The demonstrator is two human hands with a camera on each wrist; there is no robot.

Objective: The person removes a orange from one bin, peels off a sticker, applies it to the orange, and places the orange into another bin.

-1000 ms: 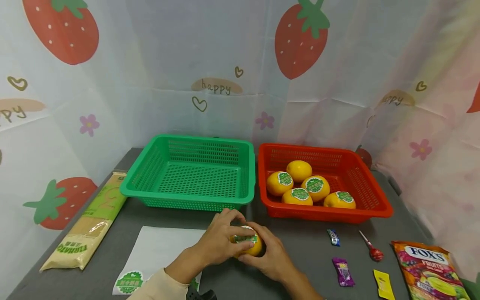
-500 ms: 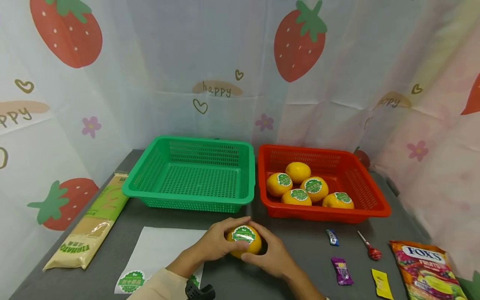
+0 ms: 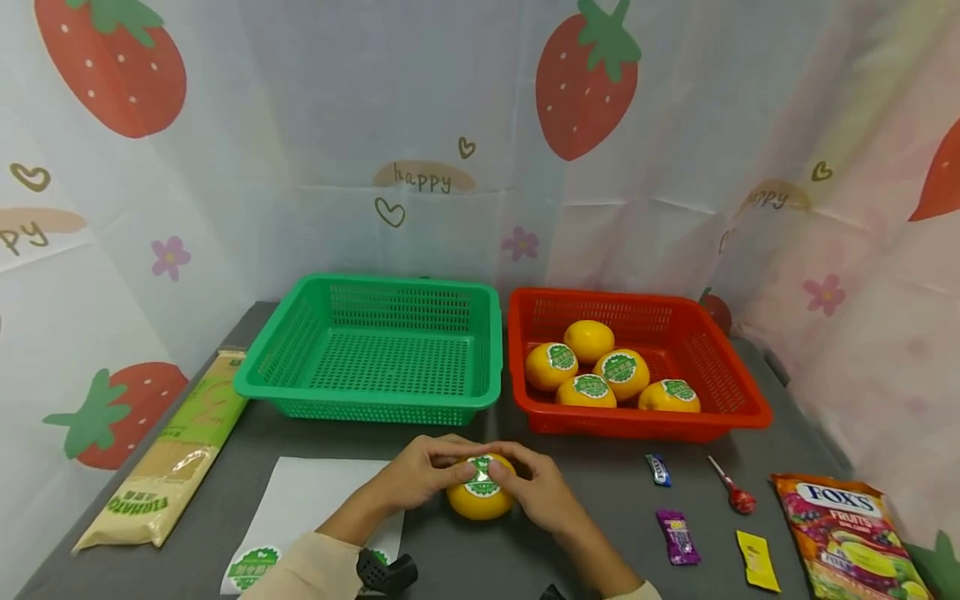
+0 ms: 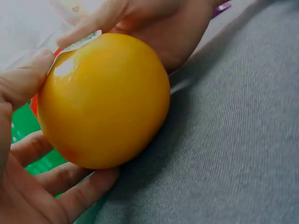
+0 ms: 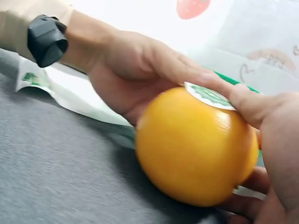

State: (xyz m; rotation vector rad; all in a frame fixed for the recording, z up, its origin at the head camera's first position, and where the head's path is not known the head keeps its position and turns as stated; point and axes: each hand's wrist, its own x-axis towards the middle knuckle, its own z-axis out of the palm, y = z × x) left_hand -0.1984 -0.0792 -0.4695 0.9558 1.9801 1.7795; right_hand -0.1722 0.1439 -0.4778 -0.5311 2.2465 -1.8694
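A smooth, round yellow-orange fruit (image 3: 480, 504) rests on the grey table, between both hands in the head view. Its green-and-white round sticker (image 3: 482, 477) faces up, under the two thumbs. My left hand (image 3: 414, 477) holds the fruit from the left, thumb on the sticker's edge, fingers round the far side. From the right, my right hand (image 3: 546, 490) grips it too, its thumb pressing the sticker. In the left wrist view the fruit (image 4: 107, 102) shows its bare side. The right wrist view shows the sticker (image 5: 210, 96) with one edge standing slightly off the skin.
Behind are a green basket (image 3: 367, 408) and a red basket (image 3: 630, 423) with several similar fruits (image 3: 621, 372). A sticker sheet (image 3: 315, 492) lies left, beyond it a noodle bag (image 3: 165, 450). At right lie a lollipop (image 3: 738, 498), small wrapped candies (image 3: 678, 537) and a FOX'S bag (image 3: 851, 533).
The left fingers have moved from over the fruit's top to its far side. Both thumbs now press on the sticker, and the fruit is tilted so the sticker faces more upward and forward.
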